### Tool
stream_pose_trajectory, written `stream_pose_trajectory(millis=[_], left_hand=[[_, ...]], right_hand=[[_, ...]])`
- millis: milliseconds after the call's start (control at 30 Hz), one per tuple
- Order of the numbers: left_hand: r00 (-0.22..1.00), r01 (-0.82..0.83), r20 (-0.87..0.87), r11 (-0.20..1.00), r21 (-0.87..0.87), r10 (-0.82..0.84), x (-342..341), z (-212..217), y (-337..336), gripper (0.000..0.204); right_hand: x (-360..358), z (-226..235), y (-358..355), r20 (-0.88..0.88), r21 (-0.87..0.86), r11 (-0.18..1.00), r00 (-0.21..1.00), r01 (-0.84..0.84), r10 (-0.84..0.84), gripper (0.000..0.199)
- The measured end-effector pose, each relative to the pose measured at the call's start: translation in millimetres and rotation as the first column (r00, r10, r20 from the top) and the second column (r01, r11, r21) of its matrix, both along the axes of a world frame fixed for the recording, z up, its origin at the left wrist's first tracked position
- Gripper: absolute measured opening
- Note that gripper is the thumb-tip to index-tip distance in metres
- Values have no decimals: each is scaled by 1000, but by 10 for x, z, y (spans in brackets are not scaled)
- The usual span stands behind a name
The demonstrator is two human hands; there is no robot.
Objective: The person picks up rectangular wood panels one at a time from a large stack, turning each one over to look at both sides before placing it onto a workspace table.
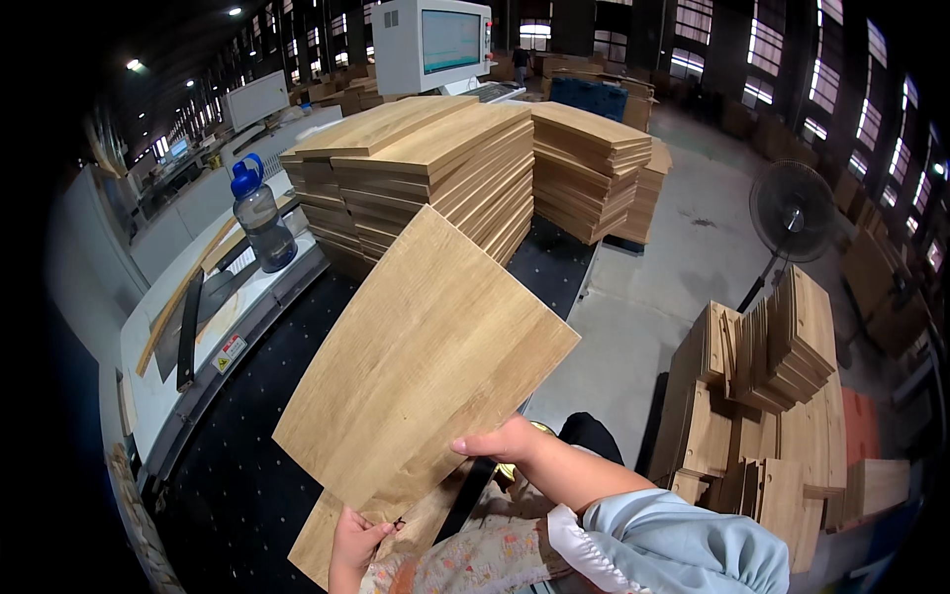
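Note:
A flat wood-grain board [426,346] is tilted up in front of me. My right hand [500,441] grips its right-hand lower edge, with the thumb on the face and the fingers hidden behind. At the board's near corner my left hand [356,543] is closed, thumb against fingers, and seems to pinch that corner. A small dark spot or bit shows by the left thumb tip; I cannot tell what it is. Beneath lies another wooden board [315,540], partly covered by the raised one and my left hand.
Tall stacks of boards [475,188] stand on the black dotted table [247,406]. A blue-lidded bottle [265,223] sits on the white side ledge [163,332]. Behind is a monitor [450,45]. To the right are more boards [802,337] and a fan [792,213].

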State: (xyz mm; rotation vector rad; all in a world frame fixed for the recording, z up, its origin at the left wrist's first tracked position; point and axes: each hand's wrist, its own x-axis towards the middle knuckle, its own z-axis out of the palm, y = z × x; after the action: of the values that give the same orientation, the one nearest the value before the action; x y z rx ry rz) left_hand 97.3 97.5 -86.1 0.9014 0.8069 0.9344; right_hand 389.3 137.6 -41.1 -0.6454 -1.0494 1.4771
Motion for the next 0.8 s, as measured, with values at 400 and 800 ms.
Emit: stream_pose_trajectory(millis=[400,800], left_hand=[[999,36,-25,999,10,-36,-140,-3,26,85],[980,-175,112,980,94,164,-68,83,43,80]], right_hand=[[4,-132,29,-85,-46,999,996,-18,14,55],[-251,45,17,89,-95,993,993,-73,82,48]])
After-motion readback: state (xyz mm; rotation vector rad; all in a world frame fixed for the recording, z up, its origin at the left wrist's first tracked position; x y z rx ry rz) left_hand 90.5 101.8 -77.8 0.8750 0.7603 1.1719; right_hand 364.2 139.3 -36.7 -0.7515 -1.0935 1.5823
